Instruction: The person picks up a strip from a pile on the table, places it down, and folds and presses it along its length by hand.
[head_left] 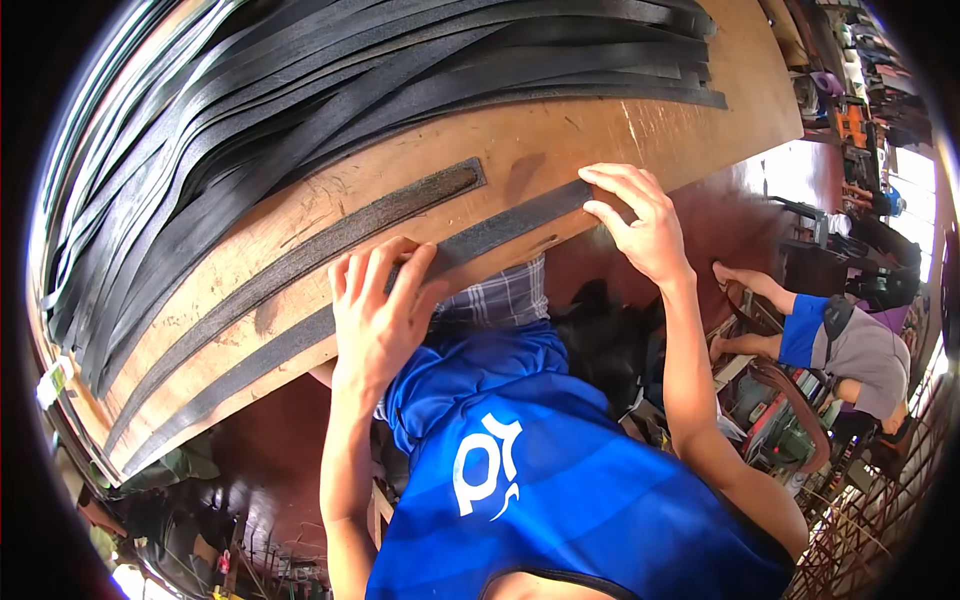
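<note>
A long black strip (515,227) lies along the near edge of a wooden board (690,140). My left hand (383,300) rests over the strip's middle, fingers spread and bent, tips on the strip. At the strip's right end is my right hand (640,220), its thumb and fingertips pinching that end at the board's edge. Just beyond, a second dark strip (400,205) with a rough surface runs roughly alongside, touched by neither hand. Farther back lies a large pile of long black strips (400,75).
A person (850,345) in grey and blue bends over at the right, beside a cluttered heap of items. Below the board shows a dark red floor (285,460). Shelves or stacked goods (855,125) stand at the upper right. Dark items lie at the lower left.
</note>
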